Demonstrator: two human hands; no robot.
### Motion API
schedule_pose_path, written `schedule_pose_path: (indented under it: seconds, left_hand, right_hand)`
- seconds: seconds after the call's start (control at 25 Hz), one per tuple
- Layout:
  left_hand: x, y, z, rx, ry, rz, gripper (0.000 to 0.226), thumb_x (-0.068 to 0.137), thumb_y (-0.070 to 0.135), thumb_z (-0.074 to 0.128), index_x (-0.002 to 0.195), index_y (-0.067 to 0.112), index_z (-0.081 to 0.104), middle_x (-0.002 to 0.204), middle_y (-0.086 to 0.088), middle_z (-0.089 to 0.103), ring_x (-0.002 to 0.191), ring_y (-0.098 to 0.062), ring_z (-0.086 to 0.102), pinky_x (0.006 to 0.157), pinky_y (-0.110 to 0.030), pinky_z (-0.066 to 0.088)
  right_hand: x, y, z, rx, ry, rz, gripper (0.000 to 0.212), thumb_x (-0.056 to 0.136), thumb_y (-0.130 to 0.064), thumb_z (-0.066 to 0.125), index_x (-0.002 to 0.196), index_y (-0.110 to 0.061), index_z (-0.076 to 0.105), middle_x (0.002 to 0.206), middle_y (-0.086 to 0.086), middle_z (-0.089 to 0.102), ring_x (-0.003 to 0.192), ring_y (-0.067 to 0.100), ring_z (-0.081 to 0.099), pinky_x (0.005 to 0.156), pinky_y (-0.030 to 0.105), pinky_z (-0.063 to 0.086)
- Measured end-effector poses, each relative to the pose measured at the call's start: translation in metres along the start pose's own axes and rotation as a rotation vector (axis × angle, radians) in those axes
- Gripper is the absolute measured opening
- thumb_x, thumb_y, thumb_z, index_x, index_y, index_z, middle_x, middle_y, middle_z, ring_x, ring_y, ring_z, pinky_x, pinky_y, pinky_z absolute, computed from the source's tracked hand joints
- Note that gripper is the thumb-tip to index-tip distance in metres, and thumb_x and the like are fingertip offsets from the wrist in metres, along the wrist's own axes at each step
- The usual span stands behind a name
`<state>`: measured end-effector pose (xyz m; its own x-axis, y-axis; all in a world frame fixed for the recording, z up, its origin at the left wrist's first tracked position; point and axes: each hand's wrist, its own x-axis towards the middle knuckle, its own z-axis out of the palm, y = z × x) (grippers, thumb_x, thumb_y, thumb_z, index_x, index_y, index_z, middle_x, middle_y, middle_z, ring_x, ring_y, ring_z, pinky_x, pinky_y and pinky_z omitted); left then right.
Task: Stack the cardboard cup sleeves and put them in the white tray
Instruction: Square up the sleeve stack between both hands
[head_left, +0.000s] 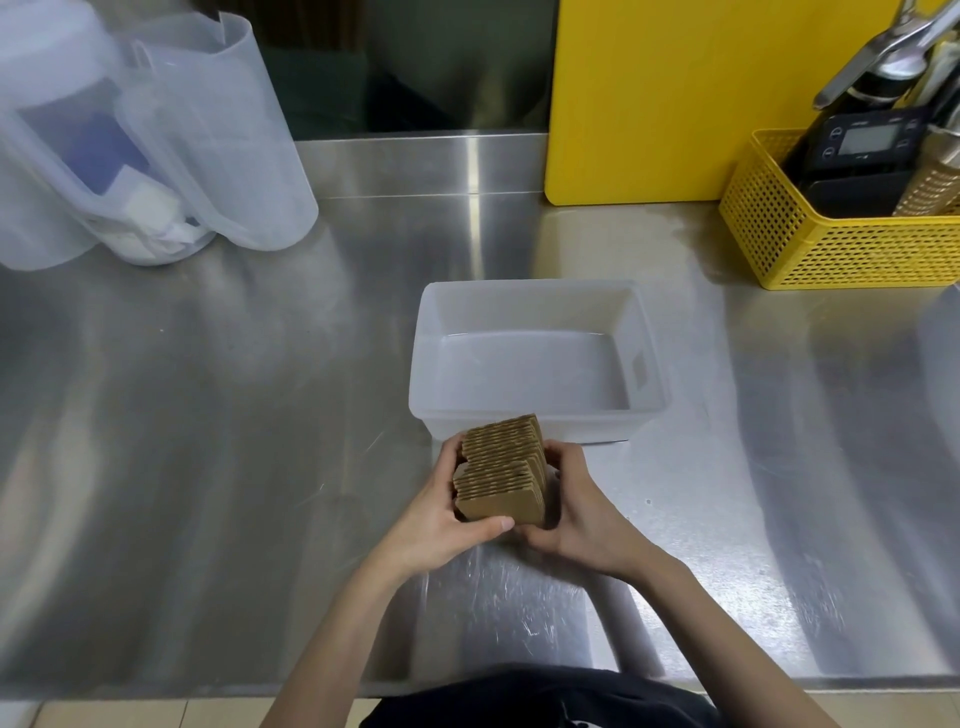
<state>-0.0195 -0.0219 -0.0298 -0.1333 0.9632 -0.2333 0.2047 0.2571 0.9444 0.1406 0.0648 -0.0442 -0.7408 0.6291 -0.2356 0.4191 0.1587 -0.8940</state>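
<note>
Both grips are closed on the cardboard cup sleeves (501, 475) — left hand (447, 512), right hand (582, 512) — at the bench's near middle. Stacking looks done; next, lift them over the rim into the white tray (535, 291) — squarely.

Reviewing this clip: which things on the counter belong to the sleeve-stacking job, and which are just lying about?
Part of the job:
- stack of cardboard sleeves, gripped between the left hand and the right hand
- white tray, nothing in it, just beyond the stack

Just lying about:
- yellow basket holding a scale and utensils
- yellow board leaning at the back
- clear plastic jugs at the left
</note>
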Motion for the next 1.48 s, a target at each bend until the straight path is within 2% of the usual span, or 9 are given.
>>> schedule_pose_path:
  seconds: [0.12,0.32,0.52,0.72,0.84,1.04,1.2,1.4,1.48]
  left_hand:
    - [-0.004,0.001,0.001,-0.109,0.021,-0.041,0.068,0.06,0.015,0.074,0.111,0.037,0.034,0.106,0.012,0.058,0.091,0.012,0.057,0.077,-0.006,0.044]
    - [-0.012,-0.008,0.006,-0.437,0.041,-0.198,0.081,0.056,0.016,0.075,0.125,0.022,0.035,0.107,-0.001,0.065,0.097,-0.008,0.064,0.076,-0.02,0.054]
    - [-0.013,-0.01,0.008,-0.534,0.016,-0.254,0.051,0.062,0.019,0.076,0.109,0.015,0.057,0.098,0.001,0.073,0.096,-0.015,0.066,0.076,-0.024,0.056]
    - [-0.01,-0.006,-0.002,-0.4,0.025,-0.208,0.099,0.04,0.046,0.083,0.125,0.03,0.035,0.114,0.005,0.062,0.106,-0.008,0.059,0.082,-0.02,0.05]
    - [-0.008,-0.005,-0.01,-0.405,0.025,-0.168,0.086,0.039,0.055,0.081,0.113,0.045,0.037,0.106,0.019,0.061,0.101,0.001,0.059,0.08,-0.02,0.05]
    - [-0.006,-0.007,-0.015,-0.266,-0.035,-0.147,0.068,0.051,0.039,0.077,0.109,0.035,0.041,0.117,0.007,0.054,0.1,0.006,0.058,0.079,-0.008,0.046]
    - [-0.004,-0.009,-0.012,-0.098,-0.017,-0.127,0.064,0.055,0.037,0.074,0.108,0.042,0.039,0.122,0.014,0.05,0.12,-0.006,0.047,0.103,-0.024,0.035]
    - [0.0,-0.015,-0.008,0.114,0.084,-0.088,0.067,0.059,0.032,0.078,0.107,0.05,0.035,0.126,0.008,0.047,0.123,-0.009,0.042,0.107,-0.031,0.03]
    - [0.001,-0.022,-0.003,0.177,0.072,-0.117,0.078,0.063,0.028,0.077,0.123,0.042,0.029,0.132,0.004,0.041,0.129,-0.013,0.036,0.111,-0.037,0.028]
  right_hand:
    - [-0.005,0.002,-0.001,0.078,-0.041,0.012,0.08,0.068,-0.014,0.072,0.128,-0.023,0.021,0.124,-0.001,0.044,0.108,-0.014,0.045,0.091,0.007,0.038]
    - [-0.014,-0.006,-0.007,0.191,0.015,0.009,0.084,0.063,-0.03,0.073,0.124,-0.057,0.022,0.136,-0.005,0.034,0.126,0.005,0.039,0.103,0.024,0.038]
    - [-0.014,-0.009,-0.006,0.331,0.055,0.04,0.084,0.062,-0.029,0.073,0.128,-0.047,0.026,0.124,-0.013,0.042,0.109,-0.009,0.048,0.081,0.004,0.043]
    - [-0.017,-0.009,-0.005,0.378,0.037,0.057,0.07,0.061,-0.027,0.073,0.119,-0.04,0.035,0.117,-0.009,0.048,0.098,-0.004,0.056,0.073,0.012,0.049]
    - [-0.02,-0.009,-0.008,0.385,0.014,0.067,0.071,0.054,-0.038,0.072,0.116,-0.044,0.037,0.117,-0.01,0.048,0.095,-0.007,0.057,0.072,0.01,0.048]
    - [-0.024,0.0,-0.019,0.291,0.043,0.084,0.069,0.06,-0.029,0.072,0.114,-0.05,0.036,0.117,-0.013,0.048,0.102,-0.003,0.055,0.076,0.008,0.047]
    - [-0.027,0.002,-0.026,0.15,0.081,0.055,0.072,0.061,-0.026,0.072,0.115,-0.051,0.031,0.114,-0.018,0.049,0.102,-0.01,0.052,0.085,0.004,0.042]
    - [-0.025,0.006,-0.027,0.013,0.13,0.012,0.077,0.066,-0.024,0.07,0.117,-0.052,0.02,0.116,-0.019,0.044,0.106,-0.013,0.045,0.086,-0.001,0.034]
    - [-0.025,0.012,-0.022,0.028,0.099,0.046,0.078,0.07,-0.017,0.071,0.12,-0.046,0.019,0.116,-0.015,0.044,0.105,-0.018,0.043,0.085,-0.004,0.032]
